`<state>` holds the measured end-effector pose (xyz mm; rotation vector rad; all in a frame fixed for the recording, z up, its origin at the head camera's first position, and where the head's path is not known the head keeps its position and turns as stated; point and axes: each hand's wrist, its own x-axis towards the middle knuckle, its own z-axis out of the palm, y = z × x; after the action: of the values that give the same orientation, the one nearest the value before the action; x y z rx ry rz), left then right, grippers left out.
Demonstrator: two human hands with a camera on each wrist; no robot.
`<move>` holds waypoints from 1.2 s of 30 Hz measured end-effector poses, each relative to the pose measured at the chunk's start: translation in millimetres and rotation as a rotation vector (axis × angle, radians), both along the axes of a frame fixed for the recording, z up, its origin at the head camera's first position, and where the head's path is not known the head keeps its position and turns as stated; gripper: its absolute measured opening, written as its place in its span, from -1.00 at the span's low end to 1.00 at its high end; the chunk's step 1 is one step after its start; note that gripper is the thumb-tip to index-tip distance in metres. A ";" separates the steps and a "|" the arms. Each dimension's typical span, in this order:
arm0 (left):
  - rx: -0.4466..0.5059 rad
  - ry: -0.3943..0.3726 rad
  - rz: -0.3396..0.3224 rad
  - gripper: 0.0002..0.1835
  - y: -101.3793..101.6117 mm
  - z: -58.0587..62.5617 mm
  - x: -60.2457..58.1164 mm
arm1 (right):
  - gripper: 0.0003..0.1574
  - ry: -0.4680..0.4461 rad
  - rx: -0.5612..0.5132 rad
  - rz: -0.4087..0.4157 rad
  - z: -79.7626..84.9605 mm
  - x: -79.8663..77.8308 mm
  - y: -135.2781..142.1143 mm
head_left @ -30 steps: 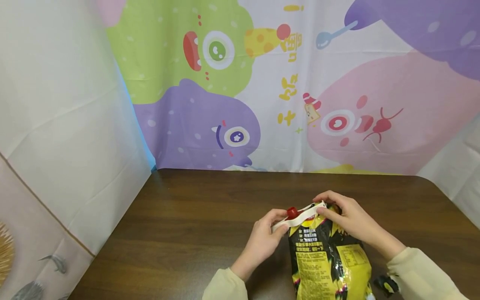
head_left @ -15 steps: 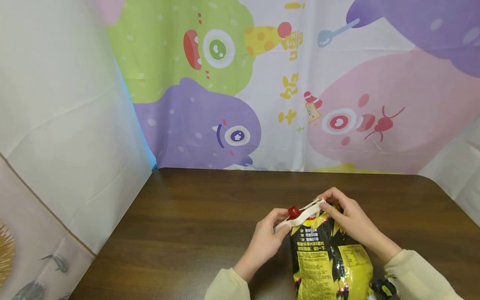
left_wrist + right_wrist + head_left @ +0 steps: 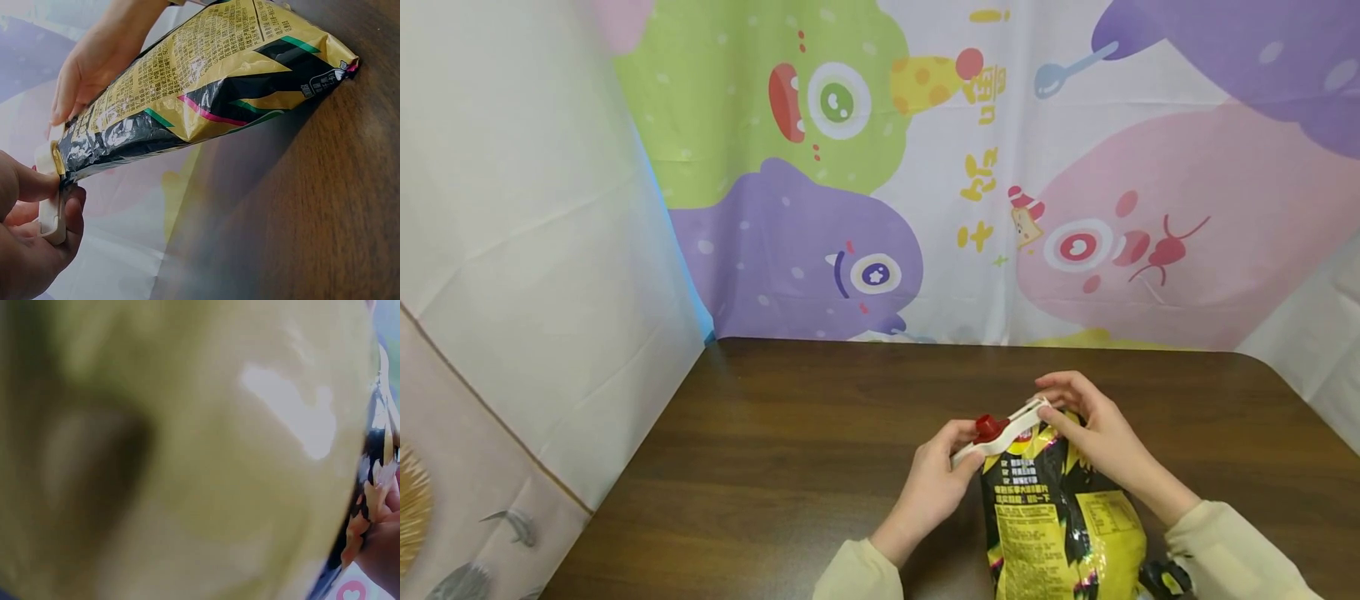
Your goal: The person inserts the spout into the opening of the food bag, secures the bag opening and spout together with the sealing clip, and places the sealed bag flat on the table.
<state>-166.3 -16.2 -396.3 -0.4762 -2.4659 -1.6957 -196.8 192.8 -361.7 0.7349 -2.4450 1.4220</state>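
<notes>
A white bag-sealing clip (image 3: 1022, 427) with a red spout-like piece (image 3: 990, 427) runs across the top of a black and yellow snack bag (image 3: 1030, 542). My left hand (image 3: 934, 473) pinches the clip's left end between thumb and fingers. In the left wrist view, that hand (image 3: 28, 231) holds the clip close against the gathered bag mouth. At the clip's other end, my right hand (image 3: 1101, 433) has its thumb in front and its fingers behind, gripping clip and bag top. The bag's shiny yellow surface (image 3: 219, 500) fills most of the right wrist view.
A dark brown wooden table (image 3: 790, 467) lies under the hands. Behind it hangs a cloth (image 3: 955, 292) printed with cartoon monsters, and a white cloth wall (image 3: 550, 250) stands at the left. A black strapped device (image 3: 1165, 577) sits by the right sleeve.
Both hands, with the clip and bag top, have shifted slightly to the right. The right fingers have risen a little behind the clip. The red piece appears more tilted.
</notes>
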 end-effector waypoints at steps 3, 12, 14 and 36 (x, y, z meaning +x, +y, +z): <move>0.004 -0.002 0.001 -0.74 0.0 -0.1 0.3 | -0.65 -0.022 -0.023 -0.008 0.5 -1.5 -0.8; -0.097 -0.010 0.015 -0.78 -2.4 -1.2 1.4 | -0.72 -0.079 -0.061 0.018 5.6 -3.7 -1.1; -0.132 -0.020 0.005 -0.81 -2.7 -1.0 2.0 | -0.73 -0.093 -0.064 0.024 7.1 -3.6 -0.9; -0.003 -0.058 -0.095 -0.91 -0.3 -1.7 4.8 | -0.57 -0.340 -0.078 0.095 10.9 -6.6 6.0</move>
<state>-161.6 -16.5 -397.9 -0.5610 -2.5249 -1.7652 -203.4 198.7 -350.8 0.6444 -2.6093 1.7981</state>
